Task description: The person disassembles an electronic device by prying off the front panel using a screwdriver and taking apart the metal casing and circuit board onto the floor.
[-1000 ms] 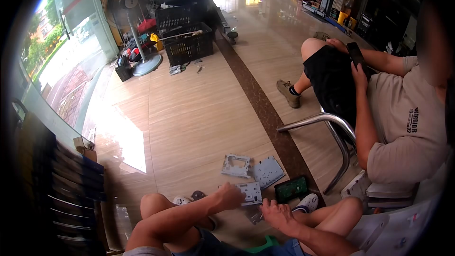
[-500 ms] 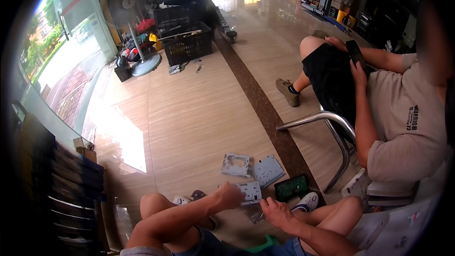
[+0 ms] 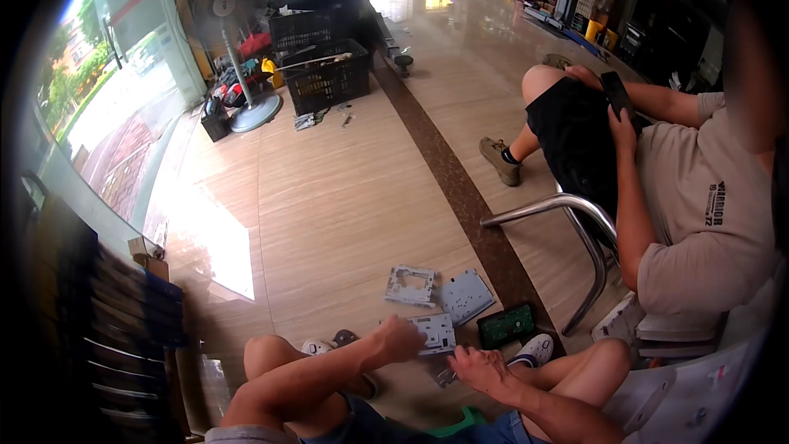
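My left hand [image 3: 400,339], slightly blurred, is closed at the left edge of a silvery perforated metal plate [image 3: 436,333]. Fingers pinched together, my right hand [image 3: 483,368] is just below and right of that plate; whatever they hold is too small to make out. Small shiny pieces [image 3: 445,377] lie beside its fingertips. Beyond the plate, a metal frame with a large square opening [image 3: 396,288] and a flat metal cover with holes [image 3: 467,296] rest on the floor. A green circuit board in a black housing [image 3: 506,326] is right of the plate.
A person in a beige shirt [image 3: 690,205] sits at right on a chair with a chrome tube frame [image 3: 534,208], holding a phone [image 3: 616,95]. Black crates [image 3: 329,82] and a standing fan [image 3: 238,74] are at the back left. Dark stacked items [image 3: 123,312] stand at near left.
Both hands stay almost where they were, with the right fingers shifting slightly beside the plate. The parts on the floor have not visibly moved.
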`<action>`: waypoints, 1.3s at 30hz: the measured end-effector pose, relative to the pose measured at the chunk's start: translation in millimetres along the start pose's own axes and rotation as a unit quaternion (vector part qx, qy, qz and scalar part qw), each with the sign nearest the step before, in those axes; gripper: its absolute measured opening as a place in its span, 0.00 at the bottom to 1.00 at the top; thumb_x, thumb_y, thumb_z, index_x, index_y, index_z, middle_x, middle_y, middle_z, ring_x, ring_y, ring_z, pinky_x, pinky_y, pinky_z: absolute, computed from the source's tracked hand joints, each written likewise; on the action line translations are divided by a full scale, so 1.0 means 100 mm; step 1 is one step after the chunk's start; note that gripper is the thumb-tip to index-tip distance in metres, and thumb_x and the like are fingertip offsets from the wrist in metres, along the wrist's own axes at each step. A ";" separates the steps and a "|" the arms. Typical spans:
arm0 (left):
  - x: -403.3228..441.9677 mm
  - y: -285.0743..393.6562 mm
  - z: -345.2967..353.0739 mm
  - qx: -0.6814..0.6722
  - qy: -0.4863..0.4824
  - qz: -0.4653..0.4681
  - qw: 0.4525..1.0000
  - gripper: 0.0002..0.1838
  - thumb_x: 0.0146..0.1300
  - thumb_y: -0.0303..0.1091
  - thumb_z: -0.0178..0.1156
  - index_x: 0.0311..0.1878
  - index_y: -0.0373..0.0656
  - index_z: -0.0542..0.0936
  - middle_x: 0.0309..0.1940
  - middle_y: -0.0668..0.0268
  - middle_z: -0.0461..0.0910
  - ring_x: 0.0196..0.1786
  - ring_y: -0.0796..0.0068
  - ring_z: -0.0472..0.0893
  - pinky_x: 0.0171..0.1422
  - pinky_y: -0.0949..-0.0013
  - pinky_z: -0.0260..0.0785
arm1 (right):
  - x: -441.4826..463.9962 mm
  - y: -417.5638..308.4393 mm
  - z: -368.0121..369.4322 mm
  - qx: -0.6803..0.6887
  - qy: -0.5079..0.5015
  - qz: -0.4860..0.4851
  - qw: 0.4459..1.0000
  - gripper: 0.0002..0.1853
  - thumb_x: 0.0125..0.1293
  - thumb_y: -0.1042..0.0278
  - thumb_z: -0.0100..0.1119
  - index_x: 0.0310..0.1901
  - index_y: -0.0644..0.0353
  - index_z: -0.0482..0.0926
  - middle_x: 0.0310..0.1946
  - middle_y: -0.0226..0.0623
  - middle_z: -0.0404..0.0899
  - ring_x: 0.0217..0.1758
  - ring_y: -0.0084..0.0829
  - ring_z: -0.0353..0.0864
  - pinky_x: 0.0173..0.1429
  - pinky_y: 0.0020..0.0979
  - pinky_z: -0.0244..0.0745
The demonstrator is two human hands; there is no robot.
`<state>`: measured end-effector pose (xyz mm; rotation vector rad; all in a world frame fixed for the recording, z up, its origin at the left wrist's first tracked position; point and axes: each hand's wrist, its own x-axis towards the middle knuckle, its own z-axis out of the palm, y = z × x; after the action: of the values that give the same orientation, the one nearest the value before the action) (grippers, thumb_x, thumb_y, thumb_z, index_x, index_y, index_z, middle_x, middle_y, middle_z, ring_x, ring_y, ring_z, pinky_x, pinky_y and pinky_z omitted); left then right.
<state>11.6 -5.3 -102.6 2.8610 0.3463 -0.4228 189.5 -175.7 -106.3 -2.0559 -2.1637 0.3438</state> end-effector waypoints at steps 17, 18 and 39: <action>-0.02 0.02 -0.07 0.012 -0.020 -0.004 1.000 0.11 0.59 0.45 0.64 0.40 0.51 0.84 0.34 0.65 0.86 0.39 0.63 0.87 0.41 0.57 0.72 | 0.05 -0.04 -0.10 0.011 -0.013 0.012 1.000 0.10 0.66 0.59 0.59 0.37 0.56 0.73 0.28 0.47 0.79 0.27 0.49 0.85 0.26 0.49 0.80; -0.01 0.01 -0.06 0.012 -0.019 -0.003 1.000 0.11 0.59 0.44 0.64 0.40 0.51 0.84 0.34 0.65 0.86 0.39 0.62 0.87 0.41 0.57 0.72 | 0.06 -0.02 -0.09 0.014 0.007 -0.003 1.000 0.11 0.67 0.58 0.59 0.37 0.56 0.73 0.27 0.47 0.79 0.26 0.50 0.85 0.26 0.49 0.80; 0.07 0.00 -0.08 -0.003 -0.039 -0.004 0.999 0.11 0.59 0.42 0.63 0.40 0.49 0.84 0.33 0.62 0.86 0.38 0.59 0.87 0.41 0.56 0.76 | 0.07 -0.02 -0.14 0.046 -0.029 -0.012 0.998 0.08 0.60 0.71 0.57 0.41 0.57 0.74 0.33 0.47 0.75 0.32 0.51 0.84 0.35 0.50 0.82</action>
<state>20.1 -1.5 -97.5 2.8299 0.3431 -0.5318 191.2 -167.5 -92.6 -1.9935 -2.1608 0.4958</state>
